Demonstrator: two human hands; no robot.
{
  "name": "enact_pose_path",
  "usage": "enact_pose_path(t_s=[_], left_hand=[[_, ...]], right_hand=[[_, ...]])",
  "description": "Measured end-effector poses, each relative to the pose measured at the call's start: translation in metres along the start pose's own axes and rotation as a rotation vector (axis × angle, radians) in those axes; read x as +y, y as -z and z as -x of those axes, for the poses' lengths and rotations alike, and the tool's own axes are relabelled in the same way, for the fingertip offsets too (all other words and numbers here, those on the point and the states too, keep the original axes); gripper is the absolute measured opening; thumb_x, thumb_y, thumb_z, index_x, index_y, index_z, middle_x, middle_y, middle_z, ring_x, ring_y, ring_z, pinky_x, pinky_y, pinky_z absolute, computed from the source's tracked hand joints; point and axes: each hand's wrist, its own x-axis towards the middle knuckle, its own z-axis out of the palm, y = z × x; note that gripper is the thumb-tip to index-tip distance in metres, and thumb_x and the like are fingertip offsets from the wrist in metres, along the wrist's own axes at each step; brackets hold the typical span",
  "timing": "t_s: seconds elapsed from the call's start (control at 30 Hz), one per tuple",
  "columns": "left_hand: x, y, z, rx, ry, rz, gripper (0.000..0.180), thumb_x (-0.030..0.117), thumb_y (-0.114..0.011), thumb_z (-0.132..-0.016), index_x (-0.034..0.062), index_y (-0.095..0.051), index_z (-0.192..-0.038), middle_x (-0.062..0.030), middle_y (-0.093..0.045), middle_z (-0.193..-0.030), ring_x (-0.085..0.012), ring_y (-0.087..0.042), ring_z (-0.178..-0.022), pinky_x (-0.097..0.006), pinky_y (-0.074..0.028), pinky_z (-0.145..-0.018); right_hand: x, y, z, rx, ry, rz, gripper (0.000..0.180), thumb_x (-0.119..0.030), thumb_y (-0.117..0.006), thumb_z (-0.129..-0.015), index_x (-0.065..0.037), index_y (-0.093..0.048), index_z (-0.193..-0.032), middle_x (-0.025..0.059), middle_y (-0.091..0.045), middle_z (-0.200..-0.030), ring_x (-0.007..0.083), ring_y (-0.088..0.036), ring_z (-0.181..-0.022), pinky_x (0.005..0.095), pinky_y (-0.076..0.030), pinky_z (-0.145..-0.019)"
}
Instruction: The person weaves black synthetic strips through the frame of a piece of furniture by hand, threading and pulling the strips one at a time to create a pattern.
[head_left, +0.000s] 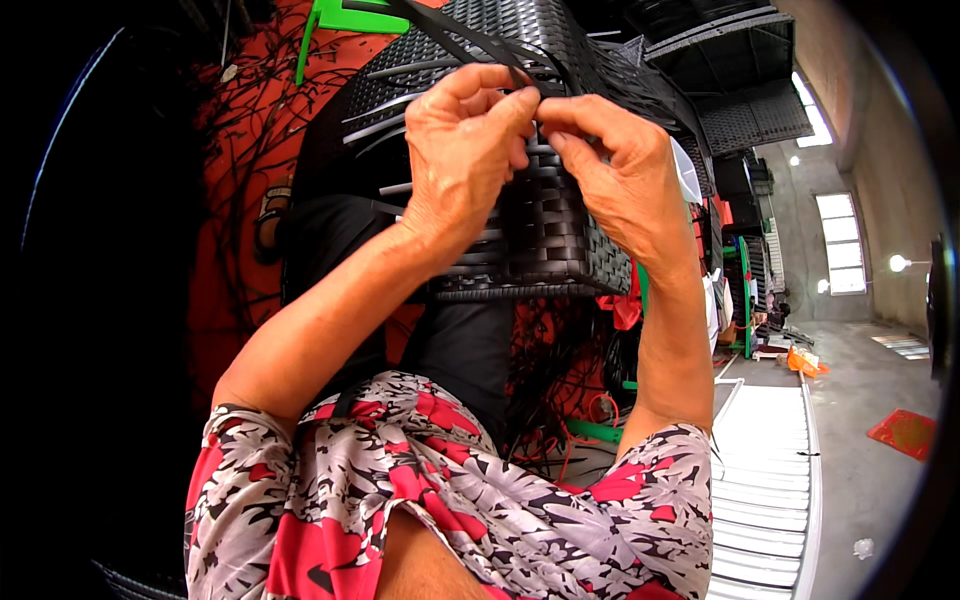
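Note:
A black woven wicker piece (550,235) fills the space in front of me, over my legs, with loose flat strip ends sticking out on its left. Above it, my left hand (462,150) is closed, thumb and forefinger pinching a black plastic strip (440,22) that runs up and to the left. Its fingertips nearly touch those of my right hand (630,170). That hand is closed too, thumb and forefinger pinched at what looks like the same strip. The exact spot between the fingertips is hidden.
Black strip scraps litter the red floor covering (235,190) at left, by a green plastic stool (355,17). More black woven furniture (740,60) is stacked at the far right. A white slatted frame (762,490) lies at right, with a red mat (903,433) beyond it.

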Motion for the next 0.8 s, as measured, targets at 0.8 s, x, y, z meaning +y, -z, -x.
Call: enact_pose_path(t_s=[0.8], left_hand=[[0.050, 0.013, 0.026, -0.192, -0.273, -0.357, 0.014, 0.009, -0.061, -0.089, -0.0030, -0.065, -0.096, -0.0080, -0.067, -0.079, -0.0097, -0.061, -0.061, -0.019, -0.045, -0.050]], right_hand=[[-0.003, 0.011, -0.002, 0.026, 0.068, -0.365, 0.012, -0.007, -0.071, -0.081, 0.000, -0.069, -0.090, 0.0019, -0.067, -0.080, 0.0056, -0.059, -0.067, 0.0182, -0.047, -0.058]])
